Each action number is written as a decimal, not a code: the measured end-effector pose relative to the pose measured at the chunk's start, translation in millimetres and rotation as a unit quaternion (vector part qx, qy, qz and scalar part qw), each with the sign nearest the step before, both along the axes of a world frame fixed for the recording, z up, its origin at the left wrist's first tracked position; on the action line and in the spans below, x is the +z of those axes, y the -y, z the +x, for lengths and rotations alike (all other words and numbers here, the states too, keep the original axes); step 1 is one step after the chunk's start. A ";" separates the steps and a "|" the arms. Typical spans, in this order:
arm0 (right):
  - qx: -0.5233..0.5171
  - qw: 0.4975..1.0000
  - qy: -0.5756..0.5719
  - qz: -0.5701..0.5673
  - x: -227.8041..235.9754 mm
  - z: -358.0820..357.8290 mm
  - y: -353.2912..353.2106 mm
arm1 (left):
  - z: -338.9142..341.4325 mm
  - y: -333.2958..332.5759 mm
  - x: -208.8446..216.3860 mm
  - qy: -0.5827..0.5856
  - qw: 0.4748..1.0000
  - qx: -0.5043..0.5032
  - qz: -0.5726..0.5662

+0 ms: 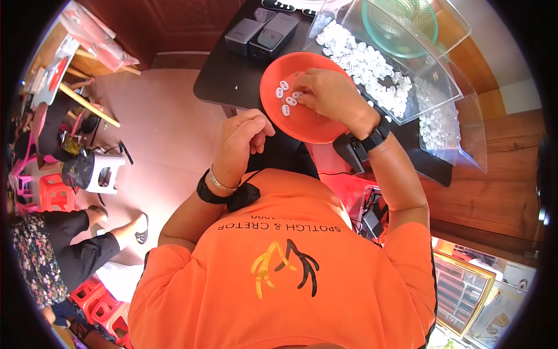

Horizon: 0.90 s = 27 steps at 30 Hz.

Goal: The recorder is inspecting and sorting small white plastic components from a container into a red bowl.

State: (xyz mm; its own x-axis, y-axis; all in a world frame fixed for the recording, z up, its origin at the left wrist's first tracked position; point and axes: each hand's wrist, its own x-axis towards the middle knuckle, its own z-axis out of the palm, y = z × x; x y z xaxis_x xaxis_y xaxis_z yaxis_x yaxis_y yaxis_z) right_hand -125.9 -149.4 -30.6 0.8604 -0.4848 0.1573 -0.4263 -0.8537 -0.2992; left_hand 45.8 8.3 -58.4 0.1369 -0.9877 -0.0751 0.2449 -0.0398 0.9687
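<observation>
An orange-red round plate (293,127) sits at the near edge of the dark table, with several small white oval pieces (285,109) with dark marks lying on its left part. My right hand (332,98) reaches over the plate from the right, its thumb and fingers closed in a pinch at one white oval piece (297,95). Beside the plate's left rim, apart from it, my left hand (244,138) is held in the air. Its fingers are curled and closed, and whatever lies inside them is hidden.
A clear plastic bin (433,99) heaped with white pieces (366,64) stands right of the plate, a green basket (401,26) behind it. Two dark box-shaped devices (273,36) are at the table's far left. Another person's legs (93,250) and stools (104,171) are at left.
</observation>
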 end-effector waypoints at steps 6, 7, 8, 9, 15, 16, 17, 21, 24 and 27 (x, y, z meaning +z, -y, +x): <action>-0.054 0.996 -0.041 0.061 4.5 3.5 0.4 | 5.5 0.5 -5.5 -0.017 1.000 -0.001 0.008; -0.053 0.996 -0.043 0.062 6.3 1.8 0.9 | 6.2 0.7 -6.1 -0.017 1.000 -0.002 0.012; -0.065 0.993 -0.072 0.071 8.5 -1.3 1.2 | 6.6 0.7 -6.4 -0.019 1.000 -0.001 0.013; -0.077 0.989 -0.101 0.079 10.9 -4.3 1.1 | 7.0 0.6 -6.3 -0.019 1.000 -0.001 0.013; -0.092 0.991 -0.090 -0.031 18.1 -15.8 -0.1 | 6.0 3.2 -7.8 -0.020 1.000 -0.005 0.017; -0.092 0.991 -0.090 -0.031 18.8 -16.8 -0.5 | 5.1 3.8 -7.3 -0.019 1.000 -0.009 0.015; -0.076 0.993 -0.082 -0.035 19.8 -17.4 -1.8 | 4.8 3.9 -7.4 -0.019 1.000 -0.010 0.015; -0.060 0.995 -0.082 -0.015 27.2 -25.0 -6.0 | 3.6 4.2 -6.0 -0.018 1.000 -0.007 0.018; -0.071 0.995 -0.070 -0.012 27.2 -35.3 -2.9 | 4.2 3.7 -6.3 -0.011 1.000 -0.004 0.019; -0.130 0.987 -0.058 -0.070 31.8 -42.7 5.1 | 4.5 3.4 -7.7 -0.002 1.000 -0.004 0.015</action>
